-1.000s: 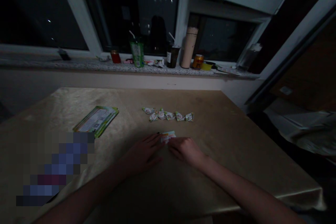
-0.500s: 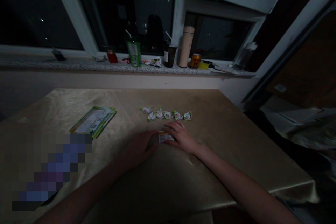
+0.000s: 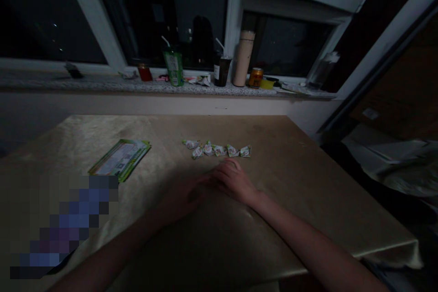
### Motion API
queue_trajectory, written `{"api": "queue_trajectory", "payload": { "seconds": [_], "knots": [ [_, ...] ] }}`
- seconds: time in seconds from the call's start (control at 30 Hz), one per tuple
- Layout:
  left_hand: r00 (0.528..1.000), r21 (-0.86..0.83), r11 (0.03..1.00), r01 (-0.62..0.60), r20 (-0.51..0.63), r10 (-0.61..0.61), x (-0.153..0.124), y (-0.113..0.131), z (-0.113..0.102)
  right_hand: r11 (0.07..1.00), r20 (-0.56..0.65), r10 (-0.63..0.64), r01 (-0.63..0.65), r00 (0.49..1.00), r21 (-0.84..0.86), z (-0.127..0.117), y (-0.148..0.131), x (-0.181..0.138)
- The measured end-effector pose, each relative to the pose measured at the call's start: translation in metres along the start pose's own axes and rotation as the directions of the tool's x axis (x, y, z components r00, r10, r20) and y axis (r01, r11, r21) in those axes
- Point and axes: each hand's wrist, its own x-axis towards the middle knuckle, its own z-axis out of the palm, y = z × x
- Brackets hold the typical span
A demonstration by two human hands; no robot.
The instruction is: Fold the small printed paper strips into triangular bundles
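Observation:
My right hand rests low over the tablecloth, its fingers curled down and drawn together. Beneath it, the small printed paper piece seen earlier is hidden from view. My left hand lies in shadow beside it, fingers stretched toward the right fingertips and thumb apart from them; the fingertips of both hands meet or overlap. Just beyond the hands runs a row of several small folded paper pieces, white and green with print, pointed at their corners.
A stack of green-and-white printed sheets lies on the table's left, near a blurred-out bluish object. On the windowsill stand a green cup, a dark cup, a tall bottle, a gold can and a red jar.
My right hand's fingers have curled in over the small printed paper, which was visible between the hands and is now covered. My left fingertips now reach the right hand.

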Motion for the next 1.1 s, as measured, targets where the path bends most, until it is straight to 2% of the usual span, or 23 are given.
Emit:
{"api": "queue_trajectory", "payload": {
  "seconds": [0.07,0.2,0.37,0.53,0.67,0.73,0.87,0.97,1.1],
  "knots": [
    [0.995,0.032,0.996,-0.082,0.053,0.081,0.000,0.003,0.000,0.999,0.020,-0.029,0.029,0.999,-0.026,0.000,0.000,0.000],
    [0.966,0.236,0.937,-0.259,0.077,0.247,0.002,0.003,-0.001,0.998,0.026,-0.055,0.054,0.998,0.027,0.002,0.002,0.001],
    [0.946,0.351,0.879,-0.322,0.100,0.307,0.005,0.002,-0.003,0.997,-0.012,-0.019,0.020,1.000,0.074,0.000,-0.002,0.001],
    [0.959,0.334,0.900,-0.279,0.045,0.280,0.004,-0.003,-0.001,0.992,0.058,0.028,-0.035,0.998,0.120,0.003,-0.004,0.001],
    [0.987,0.336,0.937,-0.101,-0.082,0.136,0.005,-0.010,0.002,0.988,0.045,0.046,-0.052,0.998,0.147,0.006,-0.004,0.002],
    [0.995,0.303,0.952,-0.052,-0.066,0.076,0.007,-0.015,0.003,0.986,0.038,0.050,-0.055,0.998,0.158,0.007,-0.004,0.002],
    [0.999,0.231,0.973,-0.029,-0.013,0.033,0.009,-0.019,0.005,0.984,0.051,0.061,-0.068,0.997,0.164,0.007,-0.003,0.001],
    [0.999,0.181,0.983,-0.027,-0.023,0.032,0.008,-0.015,0.005,0.985,0.063,0.057,-0.066,0.996,0.157,0.007,-0.003,0.000],
    [0.997,0.094,0.995,0.038,-0.065,-0.032,0.006,-0.010,0.002,0.984,0.074,0.061,-0.072,0.995,0.160,0.007,-0.003,-0.001]
  ]
}}
